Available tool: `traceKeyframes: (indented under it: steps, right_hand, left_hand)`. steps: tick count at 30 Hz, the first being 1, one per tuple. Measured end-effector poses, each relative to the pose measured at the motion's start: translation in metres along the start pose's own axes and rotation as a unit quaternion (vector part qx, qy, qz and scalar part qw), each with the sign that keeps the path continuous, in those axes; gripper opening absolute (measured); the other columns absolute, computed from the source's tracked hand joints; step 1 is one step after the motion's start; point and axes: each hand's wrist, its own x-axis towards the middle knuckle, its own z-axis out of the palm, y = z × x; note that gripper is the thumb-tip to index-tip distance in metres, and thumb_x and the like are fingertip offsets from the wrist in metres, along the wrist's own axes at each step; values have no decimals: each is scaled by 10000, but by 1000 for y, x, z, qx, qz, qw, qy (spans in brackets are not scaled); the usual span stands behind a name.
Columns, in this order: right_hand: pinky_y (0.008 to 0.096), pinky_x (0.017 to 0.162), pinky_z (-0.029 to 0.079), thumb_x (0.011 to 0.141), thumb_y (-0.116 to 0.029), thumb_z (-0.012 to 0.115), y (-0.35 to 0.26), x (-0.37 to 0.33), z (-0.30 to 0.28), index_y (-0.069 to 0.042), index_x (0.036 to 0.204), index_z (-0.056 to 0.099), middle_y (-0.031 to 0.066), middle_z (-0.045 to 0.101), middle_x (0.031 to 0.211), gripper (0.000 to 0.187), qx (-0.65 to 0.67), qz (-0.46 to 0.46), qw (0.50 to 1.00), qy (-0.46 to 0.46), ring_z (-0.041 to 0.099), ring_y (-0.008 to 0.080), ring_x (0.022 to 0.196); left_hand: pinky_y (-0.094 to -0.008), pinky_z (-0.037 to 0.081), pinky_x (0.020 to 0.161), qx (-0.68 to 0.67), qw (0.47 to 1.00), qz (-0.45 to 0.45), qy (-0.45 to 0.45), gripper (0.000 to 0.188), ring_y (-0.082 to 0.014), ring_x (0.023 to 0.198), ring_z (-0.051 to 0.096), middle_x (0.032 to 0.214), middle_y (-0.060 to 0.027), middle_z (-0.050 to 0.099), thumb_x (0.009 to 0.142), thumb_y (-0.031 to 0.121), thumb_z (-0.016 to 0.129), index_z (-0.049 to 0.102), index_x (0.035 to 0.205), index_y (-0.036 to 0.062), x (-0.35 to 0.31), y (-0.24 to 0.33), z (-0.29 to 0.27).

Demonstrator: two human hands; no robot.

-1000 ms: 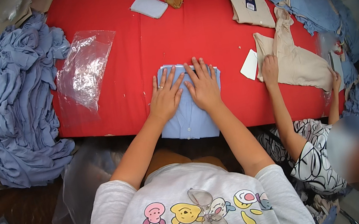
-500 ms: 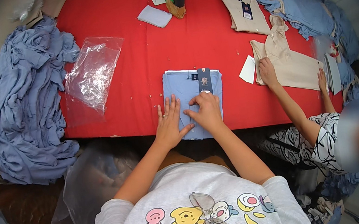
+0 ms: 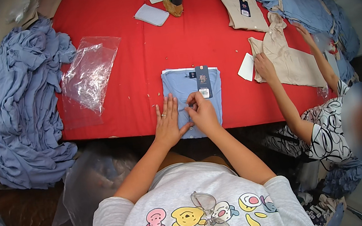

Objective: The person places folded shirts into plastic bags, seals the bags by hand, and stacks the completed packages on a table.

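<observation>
A folded blue shirt (image 3: pixel 177 84) lies near the table's front edge, a white sheet edge showing behind its top. A dark hang tag (image 3: pixel 203 81) with a white sticker rests on its upper right. My left hand (image 3: pixel 168 123) presses flat on the shirt's left half, fingers stretched out and a ring on one. Beside it, my right hand (image 3: pixel 203 115) is closed in a pinch at the shirt's front placket, just below the tag. Small buttons show on the placket between my hands. The pinching fingertips partly hide the cloth under them.
The red table (image 3: pixel 136 68) carries a clear plastic bag (image 3: pixel 92 77), a notepad (image 3: pixel 152 15) and a pen holder (image 3: pixel 173 3). Blue garments (image 3: pixel 23 105) heap at left. At right, a co-worker's hands are at a beige shirt (image 3: pixel 293 59), near a folded beige shirt (image 3: pixel 241 13) and white card (image 3: pixel 246 67).
My right hand has shifted slightly left and its fingers have drawn together at the placket, uncovering the tag's sticker. My left hand stays flat. The co-worker's far hand has moved away across the table.
</observation>
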Motion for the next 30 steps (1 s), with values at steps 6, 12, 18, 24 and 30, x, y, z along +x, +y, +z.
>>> traceKeyframes:
  steps: [6, 12, 18, 24, 30]
  right_hand:
    - [308, 706, 540, 900, 32, 796, 25, 6, -6, -15, 1061, 671, 61, 722, 958, 209, 8, 14, 999, 28, 657, 122, 774]
    - [340, 784, 595, 902, 29, 780, 41, 6, -24, 2, 1049, 740, 80, 714, 1010, 155, 84, 7, 994, 71, 734, 191, 890]
    - [378, 777, 610, 889, -85, 788, 26, 14, -23, -42, 939, 788, 87, 710, 991, 67, -151, -135, 979, -7, 742, 262, 927]
    - [430, 776, 605, 870, -97, 730, 34, 27, -8, -39, 962, 718, 119, 676, 991, 109, -291, -236, 925, -58, 728, 309, 909]
    - [415, 766, 607, 957, -49, 675, 44, 32, -12, -12, 1017, 653, 144, 667, 1047, 74, -237, -190, 952, -30, 729, 331, 875]
  left_hand:
    - [-655, -8, 1321, 0, 1000, -1, 7, 1149, -398, 1697, 32, 1821, -249, 59, 970, 659, 671, 137, 1732, -16, -2, 11, -9]
    - [-681, 13, 1311, 35, 997, 68, -21, 893, -385, 1694, 76, 1826, -183, 146, 1029, 553, 647, 328, 1714, 77, -22, 20, -24]
    - [-680, 37, 1312, 1, 999, 45, -14, 835, -373, 1684, 151, 1814, -148, 227, 1034, 520, 654, 372, 1706, 112, -24, 20, -16]
    - [-670, 58, 1315, -4, 999, 45, -6, 845, -364, 1679, 179, 1805, -150, 250, 1024, 524, 665, 382, 1699, 103, -22, 17, -11]
    - [-682, 62, 1311, 2, 999, 43, -2, 836, -354, 1682, 170, 1806, -146, 245, 1024, 509, 672, 390, 1692, 93, -22, 16, -8]
